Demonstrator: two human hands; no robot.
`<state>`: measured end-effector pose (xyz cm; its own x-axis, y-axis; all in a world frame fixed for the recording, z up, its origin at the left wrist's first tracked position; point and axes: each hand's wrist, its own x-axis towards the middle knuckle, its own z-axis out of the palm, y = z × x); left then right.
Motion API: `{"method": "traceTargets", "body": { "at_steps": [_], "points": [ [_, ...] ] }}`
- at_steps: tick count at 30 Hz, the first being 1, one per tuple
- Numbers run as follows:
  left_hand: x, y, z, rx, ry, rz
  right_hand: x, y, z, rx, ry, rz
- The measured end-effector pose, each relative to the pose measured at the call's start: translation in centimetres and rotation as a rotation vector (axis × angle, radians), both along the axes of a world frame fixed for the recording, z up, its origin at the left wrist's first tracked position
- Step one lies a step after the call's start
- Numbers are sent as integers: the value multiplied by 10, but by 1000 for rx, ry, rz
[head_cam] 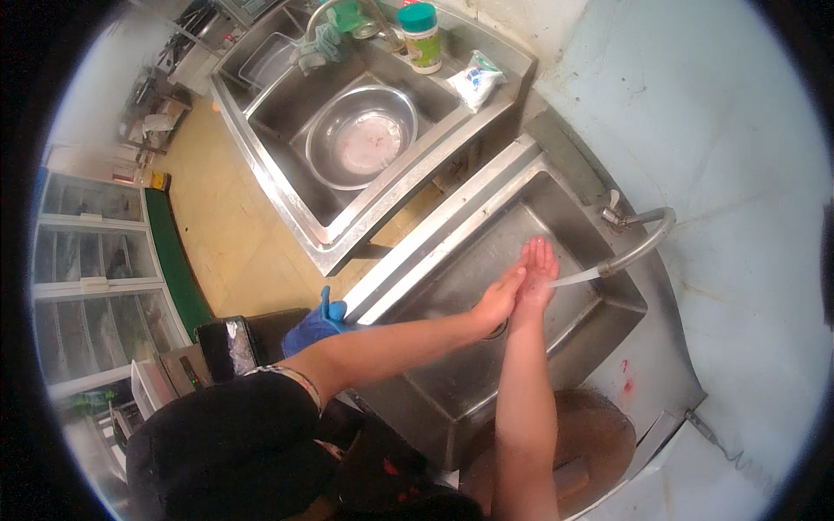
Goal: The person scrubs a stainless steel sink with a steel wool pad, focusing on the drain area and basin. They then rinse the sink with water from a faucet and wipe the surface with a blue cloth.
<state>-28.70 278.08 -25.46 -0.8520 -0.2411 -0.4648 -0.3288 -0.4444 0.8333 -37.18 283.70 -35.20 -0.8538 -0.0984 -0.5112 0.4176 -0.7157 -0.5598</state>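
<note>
Water runs from a curved metal faucet [638,251] onto my right hand [538,277], which is palm up with its fingers stretched out and nothing in it. My left hand [500,298] presses against the side of the right hand, its thumb near the palm. Most of the left fingers are hidden behind the right hand. Both hands are wet or bare over a stainless steel sink [456,384]. The drain is partly covered by my left wrist.
A second steel sink [283,140] holds a metal bowl [329,146]. A green-lidded jar [422,45] and a plastic packet [479,81] stand behind it. Blue gloves [309,331] lie at the near sink's left edge. A round brown object [599,430] sits at lower right, near red stains [627,385].
</note>
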Motion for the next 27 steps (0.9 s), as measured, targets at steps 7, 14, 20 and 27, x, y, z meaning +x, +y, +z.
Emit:
{"method": "traceTargets", "body": {
  "at_steps": [7, 14, 20, 27],
  "points": [
    [4, 17, -18, 328, -44, 121, -22, -1, 18, -428, -45, -290],
    [-17, 25, -67, 57, -378, -211, -15, 1, 25, -423, -170, -268],
    [-54, -22, -91, -545, -216, -596, 54, -6, 40, -104, -22, 121],
    [-22, 20, -51, 829, -187, 153, 27, 6, 20, -188, -62, 48]
  ]
}}
